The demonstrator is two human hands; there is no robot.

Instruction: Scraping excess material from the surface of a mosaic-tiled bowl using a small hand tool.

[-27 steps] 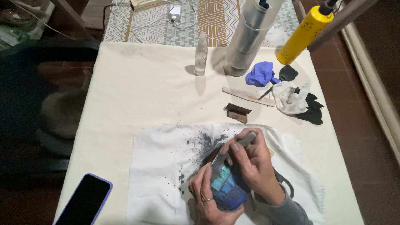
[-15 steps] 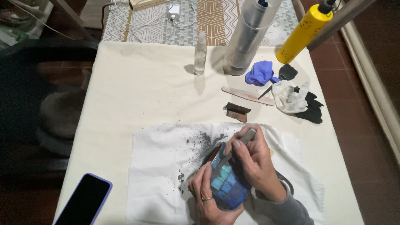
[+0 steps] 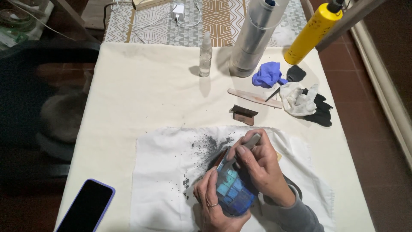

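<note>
Left hand (image 3: 211,198) cups a blue mosaic piece (image 3: 231,191) over the white cloth (image 3: 167,172), low and centre on the table. Right hand (image 3: 262,165) pinches a grey tool (image 3: 249,141) against it. Up top: grey tube (image 3: 253,36), blue thing poking out; clear spray bottle (image 3: 205,53); yellow bottle (image 3: 312,33).

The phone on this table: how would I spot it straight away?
Start at the cream table and go to its near left corner, left of the white cloth. The phone lies there flat, alone: a dark screen in a lilac case, unlike anything else nearby.
</note>
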